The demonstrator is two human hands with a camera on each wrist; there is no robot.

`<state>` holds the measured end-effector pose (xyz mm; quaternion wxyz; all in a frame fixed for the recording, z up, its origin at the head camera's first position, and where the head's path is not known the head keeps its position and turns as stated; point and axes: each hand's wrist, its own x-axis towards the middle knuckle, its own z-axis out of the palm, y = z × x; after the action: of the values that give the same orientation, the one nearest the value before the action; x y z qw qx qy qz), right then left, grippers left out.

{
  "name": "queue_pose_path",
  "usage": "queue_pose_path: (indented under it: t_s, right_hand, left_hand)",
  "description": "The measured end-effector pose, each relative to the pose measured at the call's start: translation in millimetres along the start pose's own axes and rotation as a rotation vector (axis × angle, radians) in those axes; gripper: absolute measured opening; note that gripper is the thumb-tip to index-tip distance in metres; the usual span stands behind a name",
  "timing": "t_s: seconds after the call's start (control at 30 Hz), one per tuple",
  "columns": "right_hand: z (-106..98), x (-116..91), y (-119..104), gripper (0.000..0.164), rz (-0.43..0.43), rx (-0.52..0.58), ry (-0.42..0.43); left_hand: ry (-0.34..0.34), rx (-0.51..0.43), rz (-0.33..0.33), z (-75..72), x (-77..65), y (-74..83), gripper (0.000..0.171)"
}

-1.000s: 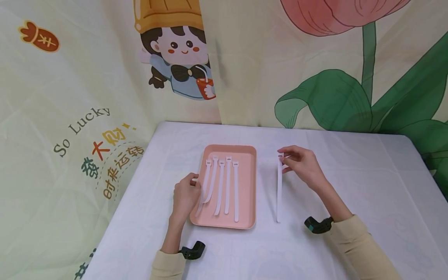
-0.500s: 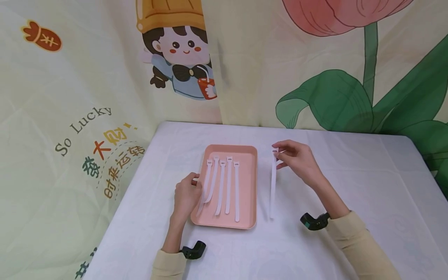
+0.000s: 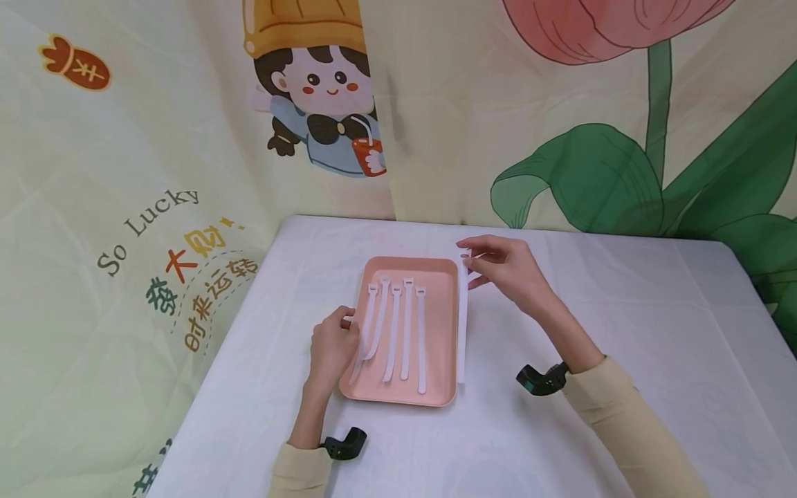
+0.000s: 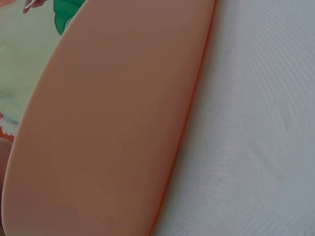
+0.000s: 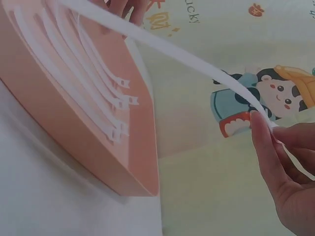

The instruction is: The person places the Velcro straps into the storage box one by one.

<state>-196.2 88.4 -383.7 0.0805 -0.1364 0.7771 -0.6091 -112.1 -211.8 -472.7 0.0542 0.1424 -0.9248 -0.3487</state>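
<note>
My right hand (image 3: 504,270) pinches a white cable tie (image 3: 463,325) near its slotted head, between thumb and fingertips. The tie hangs lengthwise along the tray's right rim, overlapping it in the head view; in the right wrist view, this strap (image 5: 162,42) arches above the tray. Several similar white ties (image 3: 405,332) lie side by side in the pink tray (image 3: 441,332), slotted heads toward the far end. At the tray's left edge, my left hand (image 3: 333,346) grips the rim with curled fingers. The tray's outer wall (image 4: 108,118) fills much of the left wrist view.
A white cloth covers the table (image 3: 610,318) under the tray. Behind it hangs a printed curtain (image 3: 436,138) with a cartoon figure and a large flower. Black wrist cameras (image 3: 542,380) are strapped on both forearms.
My right hand has moved left and slightly away from me with the cable tie, bringing it up to the tray's right rim. The left hand and tray stay put.
</note>
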Motion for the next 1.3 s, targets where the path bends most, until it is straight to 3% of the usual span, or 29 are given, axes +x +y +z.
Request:
queue_pose_path:
  t_s: [0.3, 0.87, 1.3]
  right_hand:
    - [16, 17, -6, 0.029, -0.012, -0.023, -0.041]
    - [41, 59, 21, 0.026, 0.052, -0.063, -0.136]
    - [53, 75, 50, 0.024, 0.079, -0.286, -0.176]
  left_hand:
    - [-0.002, -0.016, 0.01, 0.0, 0.1, -1.8, 0.028]
    - [-0.016, -0.028, -0.002, -1.7, 0.0, -1.3, 0.029]
    - [-0.01, -0.023, -0.008, -0.8, 1.7, -3.8, 0.028]
